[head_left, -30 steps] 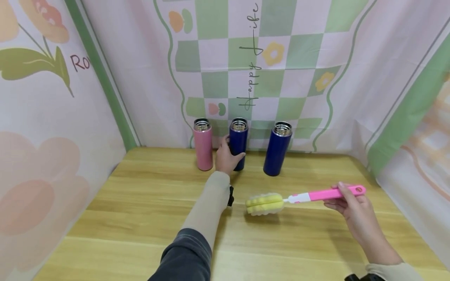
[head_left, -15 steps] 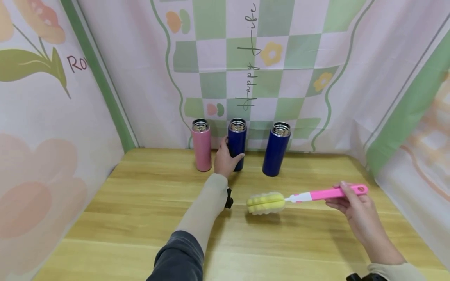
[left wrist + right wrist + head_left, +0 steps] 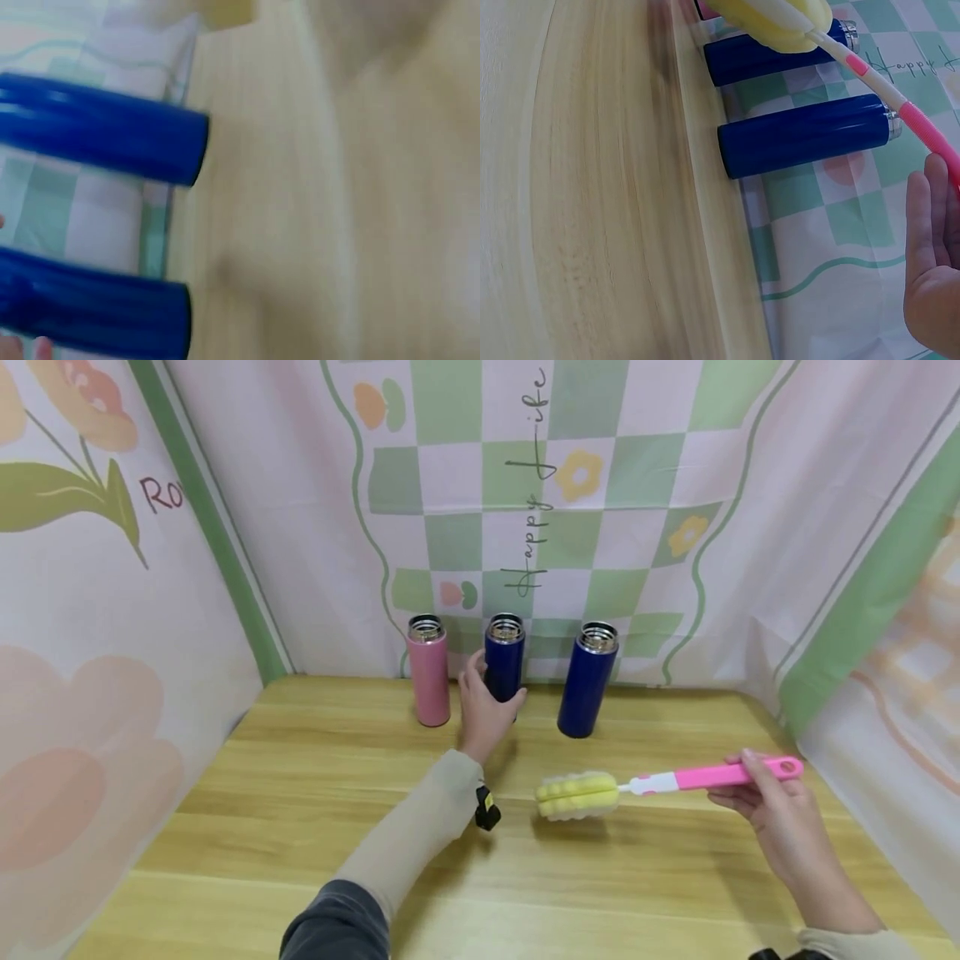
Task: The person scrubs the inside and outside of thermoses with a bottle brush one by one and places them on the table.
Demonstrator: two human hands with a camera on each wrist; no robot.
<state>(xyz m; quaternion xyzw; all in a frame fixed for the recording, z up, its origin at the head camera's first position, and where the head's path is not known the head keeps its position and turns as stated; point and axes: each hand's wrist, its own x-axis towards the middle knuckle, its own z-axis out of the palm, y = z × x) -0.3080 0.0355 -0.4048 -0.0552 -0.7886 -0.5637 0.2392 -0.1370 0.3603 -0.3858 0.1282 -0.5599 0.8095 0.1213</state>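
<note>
Three lidless insulated bottles stand upright along the table's back: a pink bottle [image 3: 430,681], a middle blue bottle [image 3: 502,662] and a right blue bottle [image 3: 587,685]. My left hand [image 3: 487,714] is around the near side of the middle bottle, fingers to its left and thumb to its right. In the left wrist view, the thumb tip shows apart from that middle bottle [image 3: 97,307]. With fingers and thumb, my right hand [image 3: 780,818] grips the pink handle of a bottle brush [image 3: 708,778]. Its yellow sponge head [image 3: 780,22] hangs above the table, pointing left.
Behind the bottles hangs a checked green and white cloth [image 3: 517,477], close to the table's back edge. Flowered cloth [image 3: 75,710] rises on the left, and more cloth closes off the right side. The wooden table [image 3: 300,793] stretches forward from the bottles.
My left hand has loosened from the middle bottle and drawn slightly back, its wrist turning. The brush has shifted a little to the right with my right hand. The bottles remain standing.
</note>
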